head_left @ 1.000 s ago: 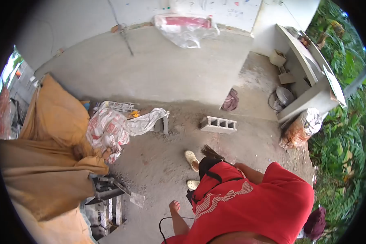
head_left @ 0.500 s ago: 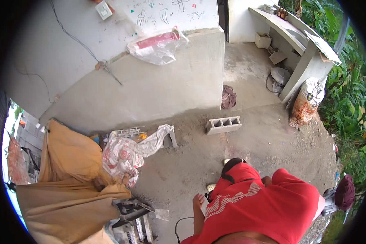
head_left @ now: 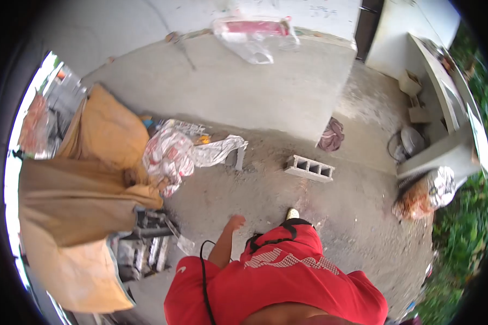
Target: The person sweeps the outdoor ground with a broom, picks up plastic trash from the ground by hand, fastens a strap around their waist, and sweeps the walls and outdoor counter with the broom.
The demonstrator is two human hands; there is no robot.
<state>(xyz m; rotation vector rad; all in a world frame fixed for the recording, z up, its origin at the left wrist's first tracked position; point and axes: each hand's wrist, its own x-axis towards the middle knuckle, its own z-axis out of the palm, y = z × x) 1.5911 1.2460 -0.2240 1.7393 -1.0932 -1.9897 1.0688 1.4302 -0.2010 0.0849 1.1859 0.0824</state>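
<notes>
My left hand (head_left: pixel 236 222) hangs out beside my red shirt (head_left: pixel 287 271), over the bare concrete floor. It is small and blurred, so its fingers do not show clearly; no object is visible in it. My right hand is out of sight, with the shirt covering that side. A black cable (head_left: pixel 203 271) runs over the left shoulder of the shirt. Ahead of my light-coloured shoe (head_left: pixel 293 213), a grey hollow concrete block (head_left: pixel 309 169) lies on the floor, apart from both hands.
A brown tarp (head_left: pixel 76 189) covers a pile at left, with white-and-red sacks (head_left: pixel 171 157) beside it. A low grey wall (head_left: pixel 244 92) stands ahead. A dark cloth (head_left: pixel 332 135) lies at its corner. A filled sack (head_left: pixel 428 192) leans near the counter (head_left: pixel 436 81) at right.
My view has turned, and the concrete block and filled sack sit nearer. My left hand has swung forward and away from my shirt. My right hand, partly visible before, is now hidden.
</notes>
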